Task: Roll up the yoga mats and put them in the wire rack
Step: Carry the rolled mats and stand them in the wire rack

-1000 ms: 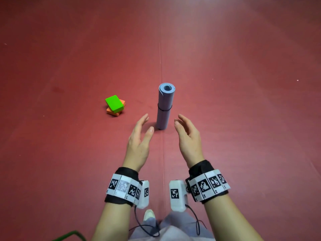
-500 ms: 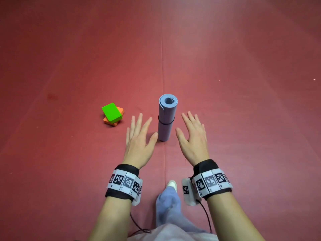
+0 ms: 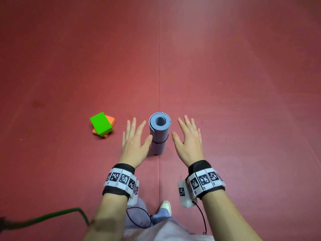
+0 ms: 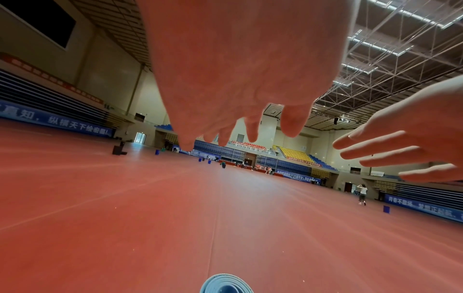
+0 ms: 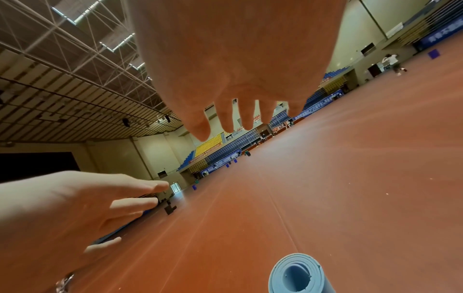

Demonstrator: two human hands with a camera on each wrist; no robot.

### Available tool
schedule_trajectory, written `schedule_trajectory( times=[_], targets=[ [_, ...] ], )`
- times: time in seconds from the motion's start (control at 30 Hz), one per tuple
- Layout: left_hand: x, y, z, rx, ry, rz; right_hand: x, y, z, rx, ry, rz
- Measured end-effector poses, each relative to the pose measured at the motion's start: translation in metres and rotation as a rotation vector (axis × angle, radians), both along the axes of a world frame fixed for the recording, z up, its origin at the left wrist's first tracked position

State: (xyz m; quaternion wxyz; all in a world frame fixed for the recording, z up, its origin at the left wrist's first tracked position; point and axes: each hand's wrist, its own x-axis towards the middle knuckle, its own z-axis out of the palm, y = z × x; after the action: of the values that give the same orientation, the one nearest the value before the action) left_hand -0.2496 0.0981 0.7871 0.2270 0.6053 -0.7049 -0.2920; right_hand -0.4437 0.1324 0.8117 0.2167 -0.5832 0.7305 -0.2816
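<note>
A blue-grey yoga mat point(image 3: 159, 134), rolled and bound by a thin black band point(image 3: 160, 141), stands upright on the red floor. My left hand point(image 3: 134, 141) hovers just left of it, palm down and fingers spread, with the thumb at the roll's side. My right hand point(image 3: 188, 140) hovers just right of it, equally flat, a small gap away. Neither holds anything. In the left wrist view the mat's top point(image 4: 225, 283) shows below the left hand point(image 4: 238, 79). In the right wrist view the mat point(image 5: 295, 275) lies below the right hand point(image 5: 238, 69). No wire rack is visible.
A green block point(image 3: 100, 123) lies on an orange block point(image 3: 111, 120) left of the mat. A green cord point(image 3: 52, 216) crosses the lower left, and my foot point(image 3: 165, 206) is behind the mat. A person point(image 4: 362, 193) walks far off in the hall.
Both hands have turned from edge-on to palm down with fingers spread and moved forward beside the mat. The mat now looks nearer and I look down on it more steeply.
</note>
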Motion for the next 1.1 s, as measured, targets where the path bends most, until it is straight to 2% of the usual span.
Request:
schedule_trajectory(
  times=[0.33,0.5,0.6,0.7,0.8,0.9,1.0,1.1],
  targets=[
    [-0.017,-0.143,-0.043,0.118,0.058,0.019,-0.020,-0.136,-0.040,0.075,-0.029,-0.069],
    [-0.029,-0.226,-0.074,0.269,0.163,0.057,-0.019,-0.214,-0.071,0.187,0.022,-0.069],
    [-0.039,-0.266,-0.096,0.357,0.152,0.035,-0.018,-0.253,-0.092,0.225,0.044,-0.073],
    [-0.050,-0.296,-0.122,0.360,0.101,-0.002,-0.023,-0.285,-0.121,0.244,0.091,-0.089],
    [-0.057,-0.309,-0.148,0.325,0.008,-0.053,-0.030,-0.300,-0.154,0.287,0.134,-0.115],
    [-0.061,-0.314,-0.182,0.352,-0.105,-0.104,-0.037,-0.301,-0.195,0.417,0.156,-0.120],
    [-0.064,-0.316,-0.215,0.499,-0.145,-0.101,-0.043,-0.294,-0.231,0.586,0.133,-0.090],
    [-0.069,-0.313,-0.246,0.687,-0.080,0.047,-0.047,-0.288,-0.263,0.739,0.075,-0.106]
  ],
)
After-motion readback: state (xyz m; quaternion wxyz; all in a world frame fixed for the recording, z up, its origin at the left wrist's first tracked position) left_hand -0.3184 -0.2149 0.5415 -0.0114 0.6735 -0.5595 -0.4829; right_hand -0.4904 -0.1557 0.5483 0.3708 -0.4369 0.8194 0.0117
